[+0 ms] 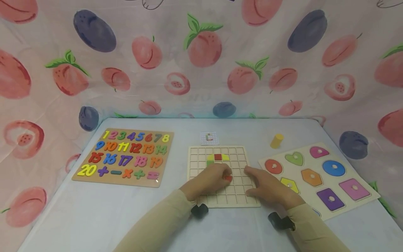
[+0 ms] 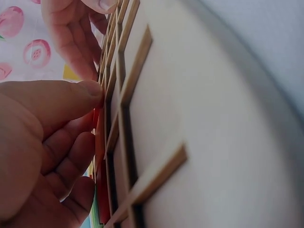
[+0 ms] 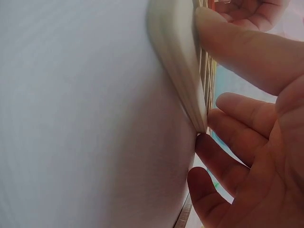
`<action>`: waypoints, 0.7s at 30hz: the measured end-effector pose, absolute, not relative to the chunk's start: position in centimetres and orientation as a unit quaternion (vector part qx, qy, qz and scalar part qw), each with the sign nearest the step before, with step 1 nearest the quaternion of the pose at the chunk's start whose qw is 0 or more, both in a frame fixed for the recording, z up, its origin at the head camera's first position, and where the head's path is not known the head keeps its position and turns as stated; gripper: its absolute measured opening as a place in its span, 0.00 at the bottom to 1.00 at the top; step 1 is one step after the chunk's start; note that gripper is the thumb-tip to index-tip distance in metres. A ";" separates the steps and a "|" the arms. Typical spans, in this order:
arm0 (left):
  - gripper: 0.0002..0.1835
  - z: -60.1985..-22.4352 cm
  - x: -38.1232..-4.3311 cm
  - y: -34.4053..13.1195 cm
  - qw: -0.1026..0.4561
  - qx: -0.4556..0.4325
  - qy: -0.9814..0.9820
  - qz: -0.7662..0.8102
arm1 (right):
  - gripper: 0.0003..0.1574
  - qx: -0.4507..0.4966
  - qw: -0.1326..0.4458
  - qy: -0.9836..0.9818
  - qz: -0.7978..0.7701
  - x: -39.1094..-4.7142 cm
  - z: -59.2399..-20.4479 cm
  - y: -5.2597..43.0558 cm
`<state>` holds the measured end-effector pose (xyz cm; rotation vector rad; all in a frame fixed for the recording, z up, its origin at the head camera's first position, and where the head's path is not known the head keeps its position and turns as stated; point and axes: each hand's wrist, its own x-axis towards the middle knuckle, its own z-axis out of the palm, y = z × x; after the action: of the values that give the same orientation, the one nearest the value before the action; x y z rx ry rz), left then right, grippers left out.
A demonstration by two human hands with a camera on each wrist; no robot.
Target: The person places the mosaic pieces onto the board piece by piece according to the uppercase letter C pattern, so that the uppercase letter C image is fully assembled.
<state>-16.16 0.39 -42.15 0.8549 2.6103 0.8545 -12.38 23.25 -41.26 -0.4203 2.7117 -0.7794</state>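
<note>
A pale wooden grid board [image 1: 242, 200] lies flat in the middle of the table. My left hand [image 1: 211, 177] reaches over it, pinching a small red tile [image 1: 228, 179] between thumb and fingers at a cell right of the middle. Beyond that hand sit another red tile [image 1: 218, 157], yellow curved tiles [image 1: 225, 157] and a green tile [image 1: 210, 163], partly covered by the hand. At the board's right side, my right hand [image 1: 270, 186] touches the edge with spread fingers; in the right wrist view its thumb [image 3: 237, 45] lies against the board.
Behind the board lies a small printed card [image 1: 209, 138] with a coloured pattern. A number puzzle board [image 1: 118, 177] is on the left. A shape puzzle board [image 1: 302, 159] lies on the right, near the right forearm, with a yellow cylinder [image 1: 277, 141] behind it.
</note>
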 end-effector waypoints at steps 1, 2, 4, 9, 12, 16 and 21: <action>0.15 -42.2 -16.2 0.4 0.130 0.296 0.899 0.294 | 0.47 -0.146 0.144 0.941 -0.270 -12.4 -41.3 23.2; 0.14 -42.2 -16.2 0.5 0.128 0.297 0.900 0.294 | 0.47 -0.145 0.144 0.941 -0.270 -12.4 -41.3 23.2; 0.14 -42.2 -16.2 0.5 0.126 0.295 0.901 0.293 | 0.47 -0.143 0.146 0.941 -0.271 -12.4 -41.2 23.2; 0.14 -42.0 -16.1 0.6 0.131 0.288 0.902 0.294 | 0.47 -0.138 0.148 0.941 -0.271 -12.4 -41.2 23.2; 0.15 -41.9 -16.1 0.6 0.133 0.287 0.902 0.294 | 0.48 -0.140 0.147 0.942 -0.269 -12.5 -41.3 23.2; 0.16 -41.8 -16.0 0.6 0.133 0.287 0.903 0.292 | 0.48 -0.142 0.146 0.941 -0.269 -12.5 -41.3 23.3; 0.15 -41.6 -15.9 0.3 0.130 0.282 0.905 0.291 | 0.47 -0.141 0.146 0.941 -0.272 -12.5 -41.4 23.3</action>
<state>-15.86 0.34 -41.63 0.8193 2.6304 0.8454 -12.52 23.32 -41.41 -0.4053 2.7093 -0.7842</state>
